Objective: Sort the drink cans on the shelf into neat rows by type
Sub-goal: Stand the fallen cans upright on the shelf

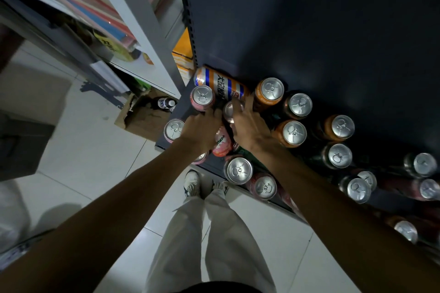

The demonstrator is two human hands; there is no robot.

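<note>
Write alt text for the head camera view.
Seen from above, a person's left hand and right hand reach among upright drink cans on a dark shelf. Pink cans stand at left, orange cans at right, and one striped can lies on its side.

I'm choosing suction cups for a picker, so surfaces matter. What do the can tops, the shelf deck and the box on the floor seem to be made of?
Can tops: bare metal, probably aluminium; silvery sheen, pull tabs and pressed rims.
Shelf deck: probably painted metal; dark, flat and matte, with a slotted upright behind it.
Box: brown cardboard with dull, open flaps.
</note>
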